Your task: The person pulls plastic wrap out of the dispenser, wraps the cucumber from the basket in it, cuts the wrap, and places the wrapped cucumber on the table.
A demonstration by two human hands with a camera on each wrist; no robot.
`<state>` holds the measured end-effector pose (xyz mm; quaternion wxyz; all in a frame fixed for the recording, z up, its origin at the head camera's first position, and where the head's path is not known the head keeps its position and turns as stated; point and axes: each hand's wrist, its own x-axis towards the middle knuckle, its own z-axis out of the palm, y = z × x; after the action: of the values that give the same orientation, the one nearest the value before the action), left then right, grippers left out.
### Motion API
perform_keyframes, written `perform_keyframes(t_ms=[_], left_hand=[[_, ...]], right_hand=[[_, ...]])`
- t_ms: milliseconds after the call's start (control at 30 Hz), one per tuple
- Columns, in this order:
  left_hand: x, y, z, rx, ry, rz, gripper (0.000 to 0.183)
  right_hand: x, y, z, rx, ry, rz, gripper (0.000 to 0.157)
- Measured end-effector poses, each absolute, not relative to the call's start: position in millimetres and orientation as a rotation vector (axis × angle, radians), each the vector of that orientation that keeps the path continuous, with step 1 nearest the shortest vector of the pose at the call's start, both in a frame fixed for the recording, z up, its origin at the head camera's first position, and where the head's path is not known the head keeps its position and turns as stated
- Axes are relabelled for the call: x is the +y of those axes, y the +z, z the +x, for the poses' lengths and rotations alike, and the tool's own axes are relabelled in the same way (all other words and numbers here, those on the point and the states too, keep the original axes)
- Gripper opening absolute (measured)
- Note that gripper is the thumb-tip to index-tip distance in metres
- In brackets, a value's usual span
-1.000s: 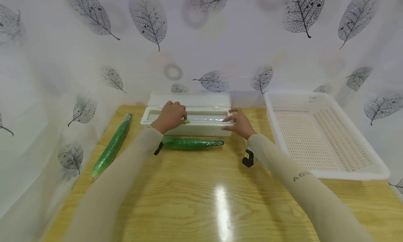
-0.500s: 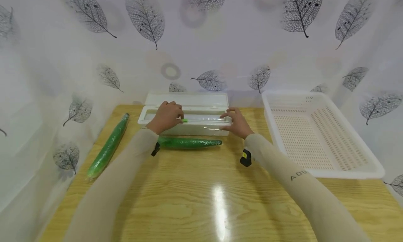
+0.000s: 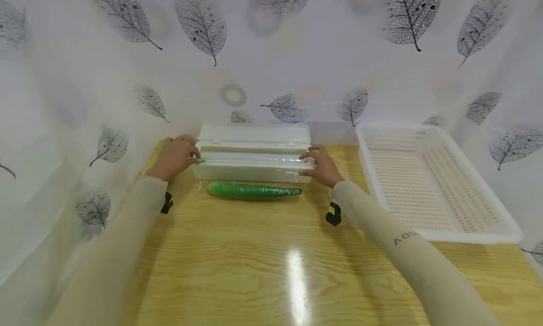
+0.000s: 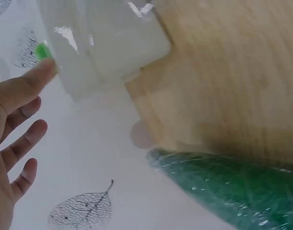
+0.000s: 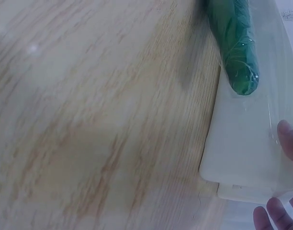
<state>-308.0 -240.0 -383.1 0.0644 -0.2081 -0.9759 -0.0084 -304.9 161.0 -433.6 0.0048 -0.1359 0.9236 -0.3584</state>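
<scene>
A white cling film dispenser (image 3: 250, 172) lies with its long lid raised at the back of the table. At its left end my left hand (image 3: 175, 157) holds the small green cutter slider (image 3: 202, 160) between thumb and finger; in the left wrist view, the thumb presses against the green slider (image 4: 42, 51) and the other fingers are spread. My right hand (image 3: 324, 168) grips the dispenser's right end, thumb on the front. Clear film hangs over the front of the dispenser. Just in front lies a green cucumber (image 3: 254, 191), its end (image 5: 240, 57) looking film-covered in the right wrist view.
A second wrapped cucumber (image 4: 223, 187) lies at the table's left side; my left arm hides it in the head view. A white plastic basket (image 3: 424, 184) stands on the right. A leaf-patterned sheet (image 3: 271, 57) hangs right behind the wooden table (image 3: 237, 269).
My left hand has slid the green cutter leftward from mid-dispenser to its left end, uncovering the near cucumber's left end. The right hand has stayed at the right end.
</scene>
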Motion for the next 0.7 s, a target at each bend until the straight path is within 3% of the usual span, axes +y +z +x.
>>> perform_keyframes(t_ms=[700], left_hand=[[-279,-397,-311,-3.115,-0.679,-0.608,0.009]], right_hand=[[158,-430,-306,2.906,-1.047,-0.467,0.045]])
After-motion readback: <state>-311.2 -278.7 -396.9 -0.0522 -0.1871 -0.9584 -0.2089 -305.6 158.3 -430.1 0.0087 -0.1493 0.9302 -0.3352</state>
